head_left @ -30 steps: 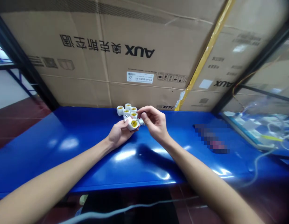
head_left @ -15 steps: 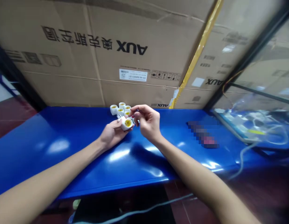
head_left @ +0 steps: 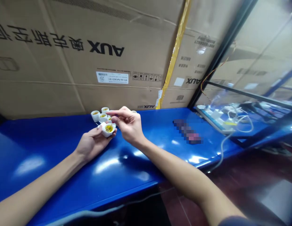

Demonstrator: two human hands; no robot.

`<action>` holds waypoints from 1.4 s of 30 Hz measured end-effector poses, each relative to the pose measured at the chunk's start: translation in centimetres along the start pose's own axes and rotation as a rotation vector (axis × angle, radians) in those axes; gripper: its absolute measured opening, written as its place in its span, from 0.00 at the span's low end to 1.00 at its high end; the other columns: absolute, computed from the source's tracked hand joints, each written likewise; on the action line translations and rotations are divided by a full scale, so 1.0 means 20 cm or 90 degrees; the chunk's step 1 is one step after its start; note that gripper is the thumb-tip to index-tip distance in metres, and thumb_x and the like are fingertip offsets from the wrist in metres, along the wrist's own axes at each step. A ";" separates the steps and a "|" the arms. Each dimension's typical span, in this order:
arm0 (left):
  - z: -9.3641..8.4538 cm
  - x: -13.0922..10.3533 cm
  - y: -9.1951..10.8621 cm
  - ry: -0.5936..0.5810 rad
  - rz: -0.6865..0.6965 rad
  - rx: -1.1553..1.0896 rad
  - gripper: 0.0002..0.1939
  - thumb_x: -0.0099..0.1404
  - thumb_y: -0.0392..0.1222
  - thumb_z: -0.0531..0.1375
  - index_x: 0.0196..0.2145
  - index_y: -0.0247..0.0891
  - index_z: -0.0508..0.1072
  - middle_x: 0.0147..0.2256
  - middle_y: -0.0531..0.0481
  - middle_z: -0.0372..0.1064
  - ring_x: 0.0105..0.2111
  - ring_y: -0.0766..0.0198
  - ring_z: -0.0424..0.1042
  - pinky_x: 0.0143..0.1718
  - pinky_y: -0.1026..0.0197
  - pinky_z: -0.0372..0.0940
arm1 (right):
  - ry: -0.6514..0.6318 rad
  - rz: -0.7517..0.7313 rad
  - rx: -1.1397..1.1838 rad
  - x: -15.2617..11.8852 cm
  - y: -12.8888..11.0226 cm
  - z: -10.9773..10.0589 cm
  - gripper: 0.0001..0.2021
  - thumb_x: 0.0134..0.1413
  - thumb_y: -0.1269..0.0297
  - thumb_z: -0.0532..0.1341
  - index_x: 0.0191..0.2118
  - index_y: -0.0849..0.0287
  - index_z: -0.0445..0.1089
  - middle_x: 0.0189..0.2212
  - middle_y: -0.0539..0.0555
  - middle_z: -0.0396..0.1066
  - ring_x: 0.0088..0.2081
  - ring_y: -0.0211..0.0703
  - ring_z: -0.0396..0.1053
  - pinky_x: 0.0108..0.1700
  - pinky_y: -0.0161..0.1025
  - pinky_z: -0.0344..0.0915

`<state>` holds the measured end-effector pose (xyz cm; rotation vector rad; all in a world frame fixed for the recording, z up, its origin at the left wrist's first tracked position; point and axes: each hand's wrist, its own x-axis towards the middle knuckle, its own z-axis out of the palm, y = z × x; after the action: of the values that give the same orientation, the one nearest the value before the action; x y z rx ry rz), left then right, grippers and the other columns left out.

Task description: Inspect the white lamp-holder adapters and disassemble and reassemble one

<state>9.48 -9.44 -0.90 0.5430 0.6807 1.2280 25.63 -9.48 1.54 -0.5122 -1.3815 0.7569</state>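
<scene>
Near the back of the blue table [head_left: 72, 175], my left hand [head_left: 92, 142] holds a small white cup-like part [head_left: 108, 129] with a yellow inside, tilted toward me. Thin pins or wires stick out at its left side. My right hand [head_left: 129, 124] is just right of and above that part, its thumb and index finger close together; whatever lies between them is too small to make out. Behind my hands stand several similar white parts [head_left: 95, 115] with yellow insides, some partly hidden by my right hand.
Large cardboard boxes [head_left: 72, 94] stand behind the table. A dark, pixelated object [head_left: 188, 131] lies to the right. Beyond a black metal frame [head_left: 221, 47], a tray [head_left: 214, 121] holds white items and cables. A pale cable [head_left: 222, 150] hangs over the table edge.
The view has swung to the right, so the hands and table appear further left. My left hand still holds the white part, and my right hand stays close beside it.
</scene>
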 end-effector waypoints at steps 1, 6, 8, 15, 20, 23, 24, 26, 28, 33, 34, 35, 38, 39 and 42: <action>0.00 0.00 0.00 0.002 0.000 0.001 0.21 0.76 0.28 0.54 0.62 0.26 0.76 0.44 0.37 0.84 0.40 0.53 0.83 0.43 0.51 0.83 | -0.016 0.006 -0.007 0.00 0.01 -0.01 0.11 0.61 0.53 0.72 0.43 0.54 0.83 0.34 0.50 0.73 0.33 0.39 0.72 0.38 0.40 0.72; -0.02 0.01 0.00 -0.001 -0.005 0.009 0.22 0.76 0.29 0.54 0.64 0.27 0.75 0.47 0.36 0.84 0.41 0.52 0.84 0.43 0.51 0.83 | -0.002 0.062 0.057 0.00 0.01 -0.01 0.16 0.61 0.49 0.71 0.47 0.54 0.74 0.35 0.50 0.78 0.35 0.41 0.76 0.37 0.40 0.75; -0.02 0.01 -0.01 -0.010 -0.004 0.010 0.22 0.76 0.29 0.55 0.64 0.28 0.76 0.46 0.36 0.84 0.40 0.53 0.84 0.43 0.52 0.83 | 0.028 0.072 0.088 0.00 0.01 0.01 0.20 0.52 0.51 0.78 0.41 0.54 0.70 0.34 0.49 0.78 0.34 0.41 0.76 0.38 0.39 0.75; -0.03 0.03 -0.01 -0.015 0.012 -0.003 0.21 0.76 0.28 0.54 0.63 0.27 0.76 0.47 0.35 0.84 0.41 0.53 0.85 0.44 0.51 0.84 | 0.039 0.083 0.096 0.01 0.01 0.02 0.16 0.56 0.52 0.75 0.35 0.56 0.72 0.37 0.53 0.79 0.33 0.40 0.76 0.36 0.39 0.75; -0.02 0.03 -0.01 -0.026 0.033 -0.006 0.21 0.76 0.27 0.53 0.60 0.28 0.77 0.50 0.35 0.83 0.44 0.53 0.85 0.44 0.51 0.85 | -0.029 0.055 0.037 0.00 -0.01 -0.02 0.10 0.67 0.56 0.66 0.42 0.58 0.77 0.33 0.52 0.79 0.36 0.41 0.76 0.45 0.42 0.76; -0.02 0.02 -0.01 -0.028 0.028 0.013 0.21 0.76 0.27 0.53 0.60 0.28 0.78 0.50 0.34 0.83 0.42 0.53 0.85 0.43 0.51 0.85 | -0.023 0.056 0.065 0.00 -0.03 -0.01 0.14 0.59 0.57 0.74 0.45 0.55 0.74 0.34 0.50 0.79 0.35 0.40 0.76 0.43 0.41 0.75; -0.02 0.02 -0.02 -0.033 0.028 0.017 0.21 0.76 0.27 0.53 0.60 0.29 0.78 0.51 0.34 0.83 0.43 0.53 0.85 0.43 0.51 0.85 | -0.003 0.068 0.092 0.00 -0.03 0.00 0.18 0.54 0.58 0.78 0.44 0.54 0.73 0.34 0.49 0.79 0.34 0.40 0.76 0.42 0.40 0.75; -0.02 0.02 -0.02 -0.033 0.027 0.018 0.21 0.76 0.28 0.54 0.60 0.29 0.78 0.51 0.34 0.83 0.42 0.53 0.85 0.44 0.51 0.85 | 0.050 0.086 0.133 0.00 -0.02 0.02 0.22 0.46 0.59 0.82 0.39 0.54 0.70 0.36 0.50 0.80 0.34 0.40 0.76 0.40 0.39 0.76; -0.03 0.02 -0.02 -0.014 0.025 0.011 0.22 0.75 0.27 0.53 0.60 0.29 0.78 0.50 0.34 0.83 0.42 0.53 0.85 0.43 0.51 0.85 | 0.095 0.087 0.149 0.00 -0.01 0.04 0.21 0.46 0.58 0.82 0.34 0.55 0.70 0.38 0.51 0.80 0.33 0.39 0.77 0.38 0.39 0.76; -0.02 0.02 -0.01 -0.019 0.010 0.012 0.25 0.75 0.28 0.52 0.64 0.30 0.76 0.48 0.35 0.84 0.45 0.50 0.86 0.46 0.50 0.85 | 0.042 0.137 0.176 -0.01 0.00 0.02 0.09 0.62 0.57 0.71 0.42 0.56 0.77 0.35 0.51 0.81 0.20 0.33 0.68 0.25 0.36 0.69; -0.01 0.02 0.00 -0.014 0.004 0.013 0.26 0.74 0.28 0.53 0.66 0.30 0.76 0.47 0.36 0.84 0.44 0.50 0.86 0.47 0.51 0.85 | 0.022 0.140 0.175 -0.01 -0.01 0.02 0.09 0.65 0.57 0.69 0.44 0.56 0.77 0.36 0.51 0.81 0.21 0.34 0.69 0.26 0.37 0.70; -0.01 0.02 0.00 -0.004 0.003 0.014 0.28 0.74 0.28 0.53 0.68 0.32 0.75 0.47 0.37 0.84 0.43 0.51 0.86 0.47 0.52 0.85 | 0.011 0.138 0.170 -0.01 -0.01 0.02 0.10 0.65 0.56 0.68 0.46 0.55 0.77 0.36 0.51 0.81 0.24 0.35 0.72 0.28 0.37 0.72; 0.01 0.02 0.02 0.036 -0.015 0.034 0.35 0.71 0.27 0.56 0.72 0.45 0.71 0.52 0.42 0.84 0.46 0.51 0.86 0.44 0.56 0.85 | 0.033 0.157 0.162 0.00 -0.02 0.04 0.18 0.54 0.53 0.77 0.44 0.53 0.74 0.35 0.50 0.81 0.29 0.39 0.74 0.32 0.37 0.75; 0.02 0.02 0.02 0.038 -0.021 0.044 0.36 0.70 0.27 0.57 0.73 0.49 0.71 0.53 0.44 0.85 0.48 0.51 0.86 0.44 0.56 0.85 | 0.055 0.174 0.169 0.00 -0.01 0.05 0.22 0.48 0.54 0.81 0.41 0.53 0.72 0.34 0.49 0.80 0.27 0.38 0.73 0.31 0.37 0.75; 0.02 0.03 0.03 0.044 -0.035 0.070 0.38 0.70 0.27 0.57 0.72 0.53 0.71 0.50 0.46 0.86 0.50 0.49 0.86 0.49 0.53 0.84 | 0.110 0.197 0.185 0.01 0.00 0.06 0.22 0.44 0.55 0.82 0.35 0.53 0.70 0.36 0.51 0.80 0.32 0.42 0.77 0.36 0.41 0.77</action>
<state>9.52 -8.83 -0.35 0.5709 0.8210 1.1667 24.37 -9.48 1.92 -0.5539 -1.0217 1.1185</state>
